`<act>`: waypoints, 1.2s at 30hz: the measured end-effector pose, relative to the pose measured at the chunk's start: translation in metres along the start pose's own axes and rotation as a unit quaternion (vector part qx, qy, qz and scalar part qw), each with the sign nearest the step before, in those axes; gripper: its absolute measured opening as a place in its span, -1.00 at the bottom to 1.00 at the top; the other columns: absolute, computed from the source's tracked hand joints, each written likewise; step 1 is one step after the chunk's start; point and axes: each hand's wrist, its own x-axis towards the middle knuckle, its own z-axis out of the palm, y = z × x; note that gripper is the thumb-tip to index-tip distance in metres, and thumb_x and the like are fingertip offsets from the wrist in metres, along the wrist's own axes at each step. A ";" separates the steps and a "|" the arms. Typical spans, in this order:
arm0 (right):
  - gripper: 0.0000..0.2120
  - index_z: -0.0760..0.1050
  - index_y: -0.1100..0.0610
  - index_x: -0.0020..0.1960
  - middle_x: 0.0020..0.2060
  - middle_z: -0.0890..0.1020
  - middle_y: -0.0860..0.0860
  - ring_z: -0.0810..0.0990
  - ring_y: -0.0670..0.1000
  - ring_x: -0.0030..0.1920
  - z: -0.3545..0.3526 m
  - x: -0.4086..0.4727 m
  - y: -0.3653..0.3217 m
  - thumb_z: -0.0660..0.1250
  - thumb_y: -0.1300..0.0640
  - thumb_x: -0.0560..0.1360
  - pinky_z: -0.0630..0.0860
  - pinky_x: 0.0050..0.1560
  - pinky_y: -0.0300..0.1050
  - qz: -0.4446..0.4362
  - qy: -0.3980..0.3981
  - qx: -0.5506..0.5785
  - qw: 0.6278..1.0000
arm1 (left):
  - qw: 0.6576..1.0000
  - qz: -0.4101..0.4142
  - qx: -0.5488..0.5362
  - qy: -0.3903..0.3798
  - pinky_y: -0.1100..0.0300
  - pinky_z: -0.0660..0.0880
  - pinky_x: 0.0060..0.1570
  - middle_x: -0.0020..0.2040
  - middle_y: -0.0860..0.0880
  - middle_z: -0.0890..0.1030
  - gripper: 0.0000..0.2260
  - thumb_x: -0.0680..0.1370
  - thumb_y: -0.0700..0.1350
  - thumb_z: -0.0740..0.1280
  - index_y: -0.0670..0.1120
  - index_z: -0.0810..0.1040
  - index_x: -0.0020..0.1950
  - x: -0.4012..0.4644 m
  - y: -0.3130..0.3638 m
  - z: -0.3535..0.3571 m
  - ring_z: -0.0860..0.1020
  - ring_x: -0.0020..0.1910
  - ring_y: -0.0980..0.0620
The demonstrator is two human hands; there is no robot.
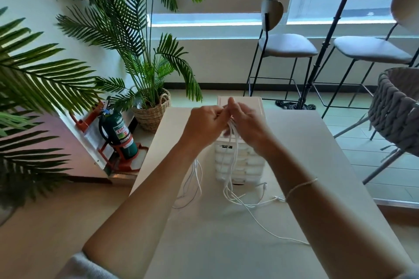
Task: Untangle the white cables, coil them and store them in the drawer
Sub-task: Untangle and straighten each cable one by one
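Both of my hands are raised together above the table, in front of a small white drawer unit [240, 165]. My left hand [204, 123] and my right hand [248, 124] each pinch the white cables [233, 156] where the strands bunch up between the fingertips. From there several strands hang down in front of the drawers. One loop [192, 186] droops under my left wrist, and loose ends with plugs [275, 198] trail over the tabletop to the right. All the drawers look closed.
The beige table [226, 244] is narrow, with its left edge running beside a floor drop. A potted palm [152, 106] and a fire extinguisher [119, 133] stand to the left. Bar stools [285, 47] and a woven chair [396, 106] are at the right.
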 end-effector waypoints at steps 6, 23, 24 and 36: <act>-0.43 0.62 0.19 -0.28 -0.44 0.61 -0.02 0.58 -0.04 -0.36 0.013 0.001 0.008 0.10 -0.23 0.53 0.51 -0.19 -0.08 0.015 0.030 -0.088 0.996 | 0.996 -0.063 -0.044 -0.054 0.49 0.30 -0.40 -0.50 0.12 0.49 -0.55 0.63 -0.04 0.14 0.03 0.44 -0.47 -0.009 -0.009 -0.002 0.47 -0.49 0.29; -0.64 0.61 0.15 -0.26 -0.44 0.48 0.08 0.45 0.11 -0.30 -0.061 -0.005 0.068 0.25 -0.08 0.52 0.30 -0.30 -0.17 0.105 0.193 -0.379 0.899 | 0.958 -0.151 -0.064 -0.236 0.38 0.30 -0.38 -0.52 0.11 0.38 -0.59 0.40 0.34 0.21 0.04 0.43 -0.42 -0.050 -0.061 -0.001 0.33 -0.52 0.20; -0.64 0.62 0.16 -0.24 -0.42 0.49 0.09 0.44 0.11 -0.29 -0.065 -0.006 0.071 0.25 -0.08 0.52 0.30 -0.28 -0.16 0.114 0.196 -0.389 0.893 | 0.955 -0.150 -0.047 -0.252 0.35 0.30 -0.37 -0.49 0.10 0.38 -0.63 0.46 0.25 0.22 0.03 0.43 -0.41 -0.049 -0.062 0.000 0.33 -0.51 0.20; -0.69 0.64 0.18 -0.10 -0.08 0.62 0.25 0.54 0.26 0.01 -0.115 -0.019 0.112 0.25 -0.02 0.50 0.41 -0.10 -0.04 0.198 0.245 -0.433 0.844 | 0.920 -0.203 0.083 -0.325 0.17 0.33 -0.26 -0.31 -0.03 0.47 -0.69 0.58 0.15 0.15 0.06 0.38 -0.33 -0.075 -0.096 -0.015 0.41 -0.28 0.02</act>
